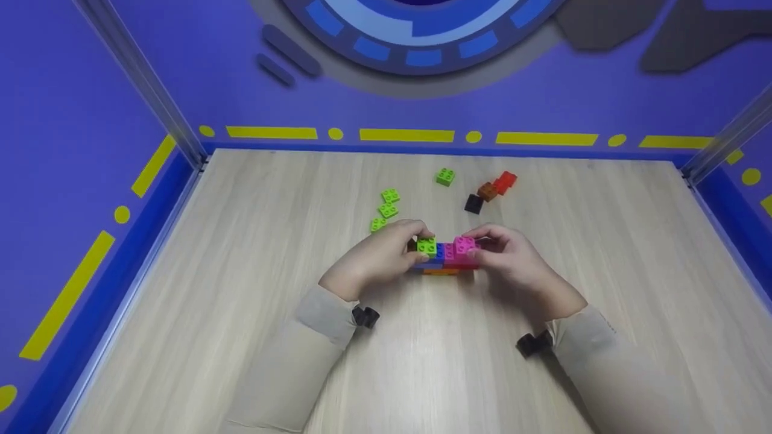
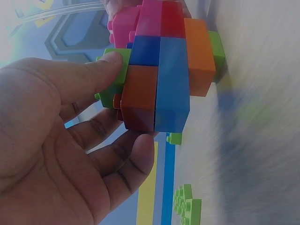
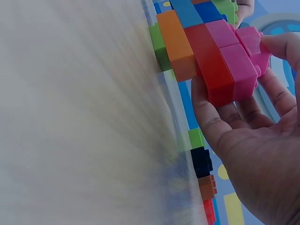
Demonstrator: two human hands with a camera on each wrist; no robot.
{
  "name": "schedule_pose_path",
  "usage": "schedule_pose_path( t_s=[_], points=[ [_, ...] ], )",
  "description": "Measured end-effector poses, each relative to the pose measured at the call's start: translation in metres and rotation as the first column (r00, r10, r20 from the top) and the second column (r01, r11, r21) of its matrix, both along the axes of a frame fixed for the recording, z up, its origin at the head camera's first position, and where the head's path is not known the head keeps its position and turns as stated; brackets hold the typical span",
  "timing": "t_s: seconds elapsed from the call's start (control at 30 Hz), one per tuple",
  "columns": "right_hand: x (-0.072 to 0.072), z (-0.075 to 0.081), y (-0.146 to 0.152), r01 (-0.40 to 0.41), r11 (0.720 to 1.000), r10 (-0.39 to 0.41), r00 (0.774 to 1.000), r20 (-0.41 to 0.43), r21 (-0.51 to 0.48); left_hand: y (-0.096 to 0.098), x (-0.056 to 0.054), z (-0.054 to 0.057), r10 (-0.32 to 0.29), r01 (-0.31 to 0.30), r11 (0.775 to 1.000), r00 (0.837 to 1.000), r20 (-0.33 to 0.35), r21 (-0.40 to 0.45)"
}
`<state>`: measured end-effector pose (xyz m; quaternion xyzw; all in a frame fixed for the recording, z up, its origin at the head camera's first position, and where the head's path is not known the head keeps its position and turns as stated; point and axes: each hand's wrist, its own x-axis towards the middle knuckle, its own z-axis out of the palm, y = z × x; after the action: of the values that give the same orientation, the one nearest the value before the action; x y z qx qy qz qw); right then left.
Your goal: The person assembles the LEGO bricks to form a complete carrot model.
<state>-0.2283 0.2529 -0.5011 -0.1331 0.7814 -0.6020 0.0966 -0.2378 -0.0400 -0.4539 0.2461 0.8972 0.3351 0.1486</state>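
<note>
Hands [image 1: 386, 254] [image 1: 520, 258] at opposite ends of brick stack [image 1: 435, 263], curled fingers [image 3: 209, 112] seemingly behind.

the right hand [image 3: 262, 150] pinches a small pink brick [image 3: 249, 41] joined to a multicoloured stack [image 3: 211, 65]. farther off show a loose green brick [image 3: 195, 139], black brick [image 3: 200, 162], brown brick [image 3: 206, 187] and loose red brick [image 3: 208, 212].

In the head view, the left hand [image 1: 383, 256] and right hand [image 1: 515, 258] are partly covering the build [image 1: 443, 263]; in the right wrist view, the table [image 3: 84, 117] is appearing blurred.
</note>
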Motion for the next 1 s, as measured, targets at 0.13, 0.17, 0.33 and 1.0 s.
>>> schedule_pose_path(
  t_s=[0.13, 0.17, 0.33, 1.0],
  points=[
    [0.000, 0.001, 0.000, 0.013, 1.000, -0.013, 1.000, -0.021, 0.020, 0.000, 0.000, 0.000, -0.002, 0.002, 1.000, 1.000, -0.003, 0.000],
    [0.000, 0.002, -0.001, 0.017, 0.999, -0.017, 1.000, -0.026, 0.028, 0.000, 0.000, 0.000, -0.003, 0.003, 1.000, 1.000, -0.003, 0.003],
    [0.001, 0.002, 0.000, 0.032, 0.997, -0.030, 0.999, -0.026, 0.064, 0.000, 0.001, 0.001, -0.011, 0.011, 1.000, 1.000, -0.001, 0.016],
    [0.002, -0.015, 0.005, -0.006, 1.000, 0.007, 0.998, -0.058, 0.013, -0.001, 0.000, -0.002, -0.009, 0.009, 0.999, 1.000, -0.002, 0.035]
  ],
)
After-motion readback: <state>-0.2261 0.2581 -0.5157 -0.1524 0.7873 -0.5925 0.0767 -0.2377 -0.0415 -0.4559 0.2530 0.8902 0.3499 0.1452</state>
